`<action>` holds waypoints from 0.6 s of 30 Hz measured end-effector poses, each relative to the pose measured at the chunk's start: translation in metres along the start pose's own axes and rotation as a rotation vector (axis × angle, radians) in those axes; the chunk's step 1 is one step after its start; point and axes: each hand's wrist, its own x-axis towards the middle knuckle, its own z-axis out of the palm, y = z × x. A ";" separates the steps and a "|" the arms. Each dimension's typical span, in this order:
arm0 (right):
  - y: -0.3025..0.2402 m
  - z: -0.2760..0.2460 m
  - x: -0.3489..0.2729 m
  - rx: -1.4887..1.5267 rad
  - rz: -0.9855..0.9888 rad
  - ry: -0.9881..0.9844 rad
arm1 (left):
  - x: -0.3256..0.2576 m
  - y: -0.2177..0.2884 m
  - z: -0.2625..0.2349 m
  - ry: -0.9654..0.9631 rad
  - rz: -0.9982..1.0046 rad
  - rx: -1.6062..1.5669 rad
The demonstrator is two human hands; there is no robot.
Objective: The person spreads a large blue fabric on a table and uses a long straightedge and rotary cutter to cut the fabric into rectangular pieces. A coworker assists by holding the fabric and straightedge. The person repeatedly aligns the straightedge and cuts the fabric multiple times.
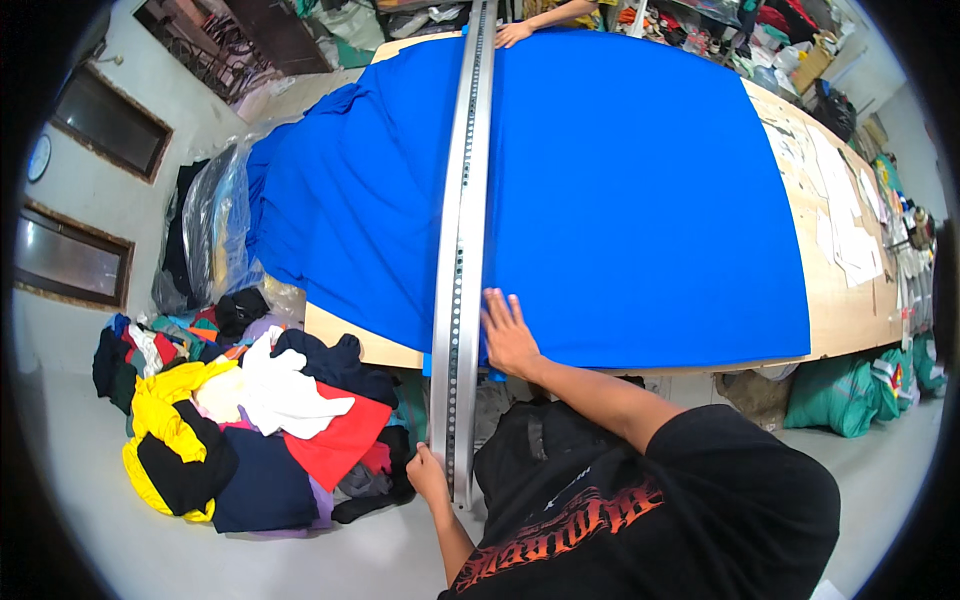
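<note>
A long silver metal rail with a slotted strip of holes lies across the wide blue fabric on the table. Its near end sticks out past the table's front edge. There my left hand is closed at the rail's left side, its fingers curled against the edge. My right hand lies flat on the fabric close to the front edge, fingers stretched out beside the rail. Right of the rail the fabric is smooth; to the left it is rumpled and gathered. At the far side, a co-worker's hand rests by the rail.
A heap of mixed garments sits on the floor at the left front. Paper pattern pieces lie on the table's bare wooden right end. Green sacks stand under that end. Clear plastic-wrapped material is beyond the left end.
</note>
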 end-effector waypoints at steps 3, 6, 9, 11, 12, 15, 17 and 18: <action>0.016 0.024 0.019 0.281 -0.506 -0.013 | -0.012 0.027 -0.024 0.002 -0.042 -0.020; 0.015 0.031 0.028 0.368 -0.613 0.037 | -0.016 0.027 -0.032 0.018 -0.001 0.003; 0.033 0.007 0.025 0.237 -0.410 0.190 | -0.020 0.031 -0.031 0.032 -0.005 0.015; 0.053 0.001 0.037 0.216 -0.230 0.292 | -0.019 0.026 -0.027 0.030 0.031 -0.026; 0.067 0.002 0.046 0.251 -0.123 0.330 | -0.017 0.019 -0.025 0.024 0.048 -0.041; 0.100 -0.003 0.058 0.314 0.232 0.469 | -0.011 0.007 -0.017 0.011 0.094 0.010; 0.112 -0.011 0.045 0.319 0.387 0.511 | -0.007 0.003 -0.009 0.040 0.154 0.024; 0.110 -0.015 0.033 0.277 0.385 0.509 | -0.001 0.003 -0.001 0.055 0.192 -0.057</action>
